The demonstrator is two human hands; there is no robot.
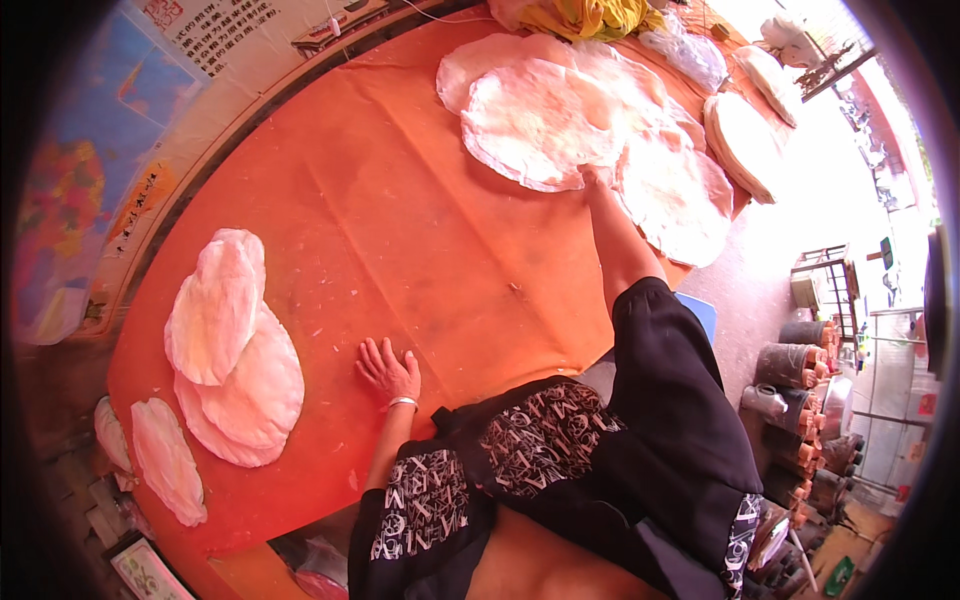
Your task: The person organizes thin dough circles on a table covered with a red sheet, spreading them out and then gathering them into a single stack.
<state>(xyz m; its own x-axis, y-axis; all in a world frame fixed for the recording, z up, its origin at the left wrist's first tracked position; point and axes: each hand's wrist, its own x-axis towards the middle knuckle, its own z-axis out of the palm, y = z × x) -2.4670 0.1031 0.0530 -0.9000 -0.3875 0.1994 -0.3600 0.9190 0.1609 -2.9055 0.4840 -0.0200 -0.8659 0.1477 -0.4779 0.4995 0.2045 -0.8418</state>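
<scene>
My left hand (pixel 388 369) lies flat on the orange covering of the table (pixel 450 262), fingers spread, a bracelet at the wrist. My right arm reaches far across, and my right hand (pixel 595 176) pinches the near edge of a thin round flatbread (pixel 536 124). The fingertips are partly lost against the pale bread. That flatbread lies on an overlapping spread of others, with another flatbread (pixel 671 195) just right of my hand. Left of my left hand, a folded flatbread (pixel 212 307) rests partly over round flatbreads (pixel 251 405).
Another folded flatbread (pixel 169 461) lies near the table's left end. Beyond the spread are yellow cloth (pixel 581 16), a plastic bag (pixel 690 52) and a stack of flatbreads (pixel 739 146). A wall poster (pixel 97 165) bearing writing borders the far side. Dark cylindrical objects (pixel 787 365) are stacked at right.
</scene>
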